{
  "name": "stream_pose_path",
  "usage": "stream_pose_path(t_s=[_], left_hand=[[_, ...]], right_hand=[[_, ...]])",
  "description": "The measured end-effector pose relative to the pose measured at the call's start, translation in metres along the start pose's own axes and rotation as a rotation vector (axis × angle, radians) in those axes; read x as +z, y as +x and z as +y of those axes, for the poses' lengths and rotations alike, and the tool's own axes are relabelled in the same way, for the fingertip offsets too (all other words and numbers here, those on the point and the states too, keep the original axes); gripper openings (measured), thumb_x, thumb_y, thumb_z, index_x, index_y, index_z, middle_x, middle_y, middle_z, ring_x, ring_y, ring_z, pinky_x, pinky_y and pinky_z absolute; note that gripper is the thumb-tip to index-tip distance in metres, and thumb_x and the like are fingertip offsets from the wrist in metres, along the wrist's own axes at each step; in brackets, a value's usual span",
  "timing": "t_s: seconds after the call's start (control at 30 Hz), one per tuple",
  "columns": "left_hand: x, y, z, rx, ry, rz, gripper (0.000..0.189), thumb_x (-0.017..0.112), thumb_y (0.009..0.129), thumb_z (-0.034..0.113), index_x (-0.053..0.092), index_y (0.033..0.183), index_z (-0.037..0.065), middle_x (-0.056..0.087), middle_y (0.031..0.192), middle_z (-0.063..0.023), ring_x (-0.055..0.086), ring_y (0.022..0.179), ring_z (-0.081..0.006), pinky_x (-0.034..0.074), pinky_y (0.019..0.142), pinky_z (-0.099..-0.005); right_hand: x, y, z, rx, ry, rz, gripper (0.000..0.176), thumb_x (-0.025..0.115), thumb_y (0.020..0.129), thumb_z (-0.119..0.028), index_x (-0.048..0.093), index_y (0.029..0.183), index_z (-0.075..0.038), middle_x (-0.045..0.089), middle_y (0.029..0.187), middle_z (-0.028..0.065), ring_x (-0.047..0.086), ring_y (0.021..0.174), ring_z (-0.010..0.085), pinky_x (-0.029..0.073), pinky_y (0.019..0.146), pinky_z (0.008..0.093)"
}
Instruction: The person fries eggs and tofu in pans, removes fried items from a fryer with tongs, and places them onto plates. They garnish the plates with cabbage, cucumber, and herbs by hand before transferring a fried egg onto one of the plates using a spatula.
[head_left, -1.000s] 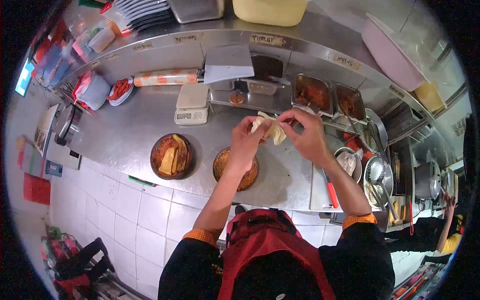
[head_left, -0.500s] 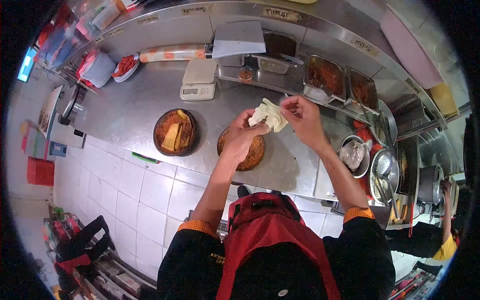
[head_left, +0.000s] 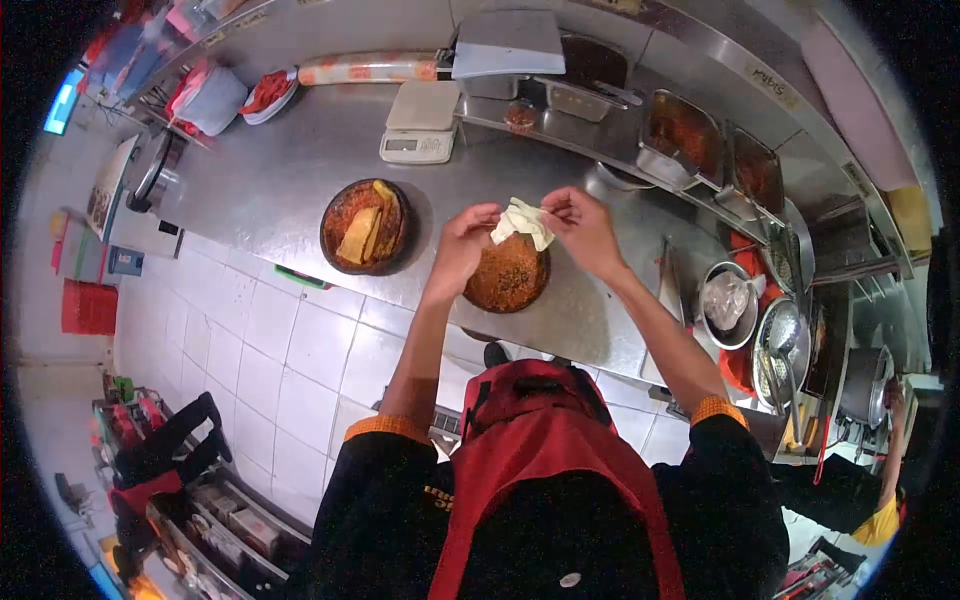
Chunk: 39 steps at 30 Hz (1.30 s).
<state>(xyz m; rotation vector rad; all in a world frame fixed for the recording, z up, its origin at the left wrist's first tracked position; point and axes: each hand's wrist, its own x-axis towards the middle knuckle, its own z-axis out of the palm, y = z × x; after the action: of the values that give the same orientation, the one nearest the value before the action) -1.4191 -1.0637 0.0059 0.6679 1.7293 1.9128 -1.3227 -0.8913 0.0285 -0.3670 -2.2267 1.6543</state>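
Leftmost on the steel counter (head_left: 260,200) sits a dark bowl (head_left: 365,227) of yellow strips. Next comes the left hand (head_left: 460,240), fingers pinching one end of a pale crumpled sheet (head_left: 520,222). The right hand (head_left: 585,228) pinches the other end. The sheet spans sideways between them, equally near both, just above a second bowl (head_left: 507,280).

Two round dishes (head_left: 328,233) are counted in front of the one scale (head_left: 420,135), two sauce trays (head_left: 662,168) to its right, and one pale sheet (head_left: 522,220) before it.
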Motion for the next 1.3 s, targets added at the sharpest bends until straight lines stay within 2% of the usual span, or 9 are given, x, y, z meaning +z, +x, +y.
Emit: stream_pose_path(t_s=[0.2,0.27,0.47,0.77,0.9,1.0,1.07,1.2,1.3], left_hand=[[-0.040,0.001,-0.068,0.290,0.427,0.321,0.018,0.053,0.076,-0.005,0.058,0.092,0.003,0.063,0.086,-0.0106,0.060,0.080,-0.0205,0.047,0.072,-0.0301],[-0.044,-0.002,-0.084,0.359,0.598,0.389,0.018,0.057,0.071,-0.005,0.059,0.087,0.004,0.061,0.083,-0.0122,0.059,0.075,-0.0262,0.047,0.068,-0.0336],[-0.032,-0.005,-0.066,0.470,0.806,0.296,0.015,0.063,0.067,0.002,0.061,0.079,0.009,0.056,0.071,-0.0090,0.055,0.068,-0.0290,0.041,0.063,-0.0393],[-0.024,0.015,-0.085,0.478,1.086,0.125,0.011,0.060,0.068,0.008,0.061,0.078,0.011,0.055,0.078,-0.0100,0.051,0.080,-0.0302,0.039,0.071,-0.0427],[-0.032,0.016,-0.105,0.438,1.192,0.068,0.013,0.061,0.066,0.007,0.061,0.079,0.005,0.056,0.092,-0.0139,0.052,0.090,-0.0342,0.040,0.084,-0.0444],[-0.032,0.008,-0.060,0.635,0.939,0.118,0.032,0.062,0.058,0.003,0.061,0.090,0.007,0.053,0.086,-0.0121,0.051,0.085,-0.0330,0.041,0.069,-0.0422],[-0.032,-0.004,-0.027,0.567,0.843,0.095,0.032,0.064,0.063,0.006,0.060,0.095,0.007,0.053,0.085,-0.0119,0.050,0.085,-0.0328,0.042,0.071,-0.0407],[-0.032,-0.027,0.028,0.585,0.891,0.124,0.032,0.066,0.067,0.009,0.059,0.098,0.008,0.054,0.086,-0.0126,0.052,0.085,-0.0315,0.043,0.073,-0.0405],[-0.055,-0.041,0.024,0.527,0.936,0.258,0.030,0.064,0.069,0.007,0.058,0.099,0.008,0.056,0.090,-0.0132,0.054,0.083,-0.0304,0.045,0.073,-0.0401]], right_hand=[[0.059,0.019,0.065,-0.055,-0.075,-0.013,0.013,0.063,0.077,-0.003,0.057,0.089,-0.002,0.060,0.077,0.0059,0.058,0.075,0.0107,0.048,0.069,0.0256],[0.069,0.022,0.081,-0.287,-0.337,0.074,0.015,0.063,0.074,-0.001,0.057,0.088,-0.003,0.060,0.074,0.0078,0.058,0.072,0.0183,0.047,0.068,0.0311],[0.063,0.029,0.090,-0.482,-0.546,0.106,0.015,0.064,0.069,-0.001,0.056,0.082,-0.003,0.057,0.077,0.0093,0.054,0.071,0.0267,0.042,0.066,0.0361],[0.053,0.025,0.079,-0.362,-0.459,0.014,0.012,0.061,0.072,0.001,0.057,0.083,-0.001,0.056,0.077,0.0117,0.058,0.073,0.0293,0.047,0.063,0.0378],[0.029,0.023,0.023,-0.559,-0.625,0.102,0.012,0.061,0.076,-0.010,0.061,0.086,-0.004,0.061,0.089,0.0126,0.060,0.076,0.0292,0.050,0.067,0.0369],[-0.012,0.044,-0.113,-0.874,-0.526,0.313,0.010,0.061,0.076,-0.009,0.061,0.085,-0.004,0.060,0.087,0.0134,0.059,0.075,0.0299,0.049,0.066,0.0371],[-0.047,0.068,-0.188,-1.224,-0.617,0.593,0.012,0.063,0.075,-0.007,0.059,0.086,-0.004,0.059,0.083,0.0134,0.058,0.074,0.0310,0.048,0.063,0.0372],[-0.117,0.166,-0.306,-0.859,-0.853,0.630,0.019,0.052,0.083,-0.023,0.057,0.086,-0.005,0.059,0.085,0.0140,0.058,0.075,0.0342,0.048,0.067,0.0419],[-0.171,0.262,-0.304,-0.663,-1.178,0.549,0.021,0.056,0.082,-0.022,0.057,0.093,-0.004,0.060,0.088,0.0105,0.059,0.080,0.0281,0.046,0.071,0.0422]])
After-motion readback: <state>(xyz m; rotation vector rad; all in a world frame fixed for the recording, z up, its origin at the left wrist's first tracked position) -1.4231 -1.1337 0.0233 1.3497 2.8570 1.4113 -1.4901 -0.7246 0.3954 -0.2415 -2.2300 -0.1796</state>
